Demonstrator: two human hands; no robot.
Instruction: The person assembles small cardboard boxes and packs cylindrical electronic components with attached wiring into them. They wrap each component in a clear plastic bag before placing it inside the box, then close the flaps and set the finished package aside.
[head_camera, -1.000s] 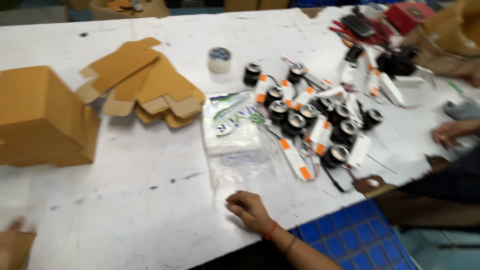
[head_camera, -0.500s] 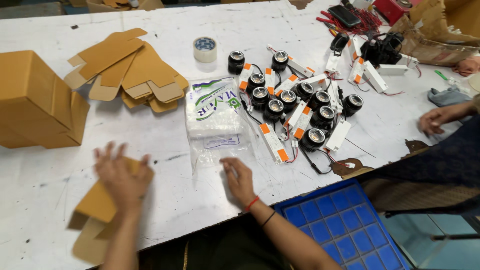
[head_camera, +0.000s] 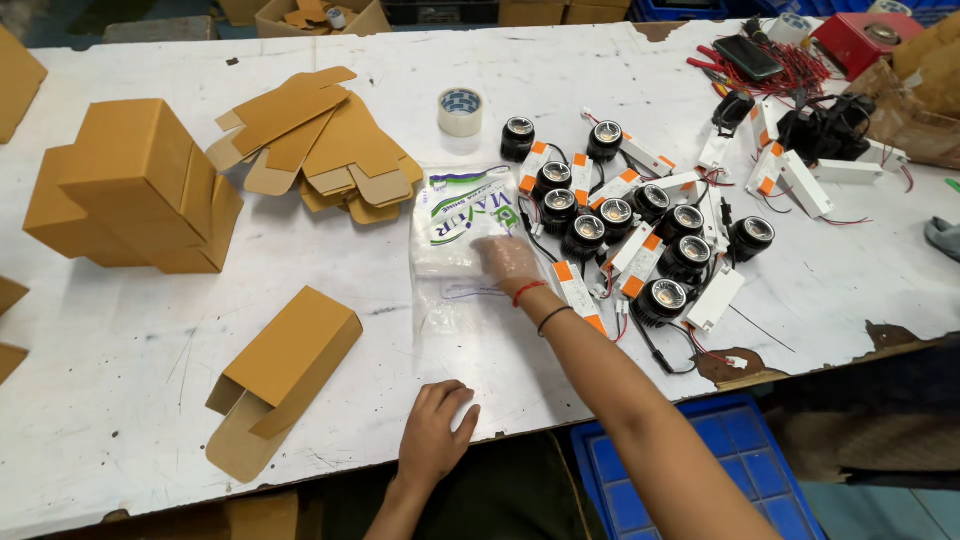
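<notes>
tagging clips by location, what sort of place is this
Probably a small assembly and packing workshop for light fittings: a worn white worktable holds round black spotlight lamps wired to white-and-orange driver boxes, beside folded brown cardboard cartons and flat carton blanks.

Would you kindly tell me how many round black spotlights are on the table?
11 spotlights: two beyond the plastic bag near the tape roll, nine clustered right of the bag; the dark heap farther right may hide more.

a scuffed white desk (head_camera: 150, 360) carries folded brown cardboard boxes (head_camera: 135, 190), flat cardboard blanks (head_camera: 320, 140), a tape roll (head_camera: 460, 110), clear plastic bags (head_camera: 462, 235) and black round lamps (head_camera: 620, 215).
</notes>
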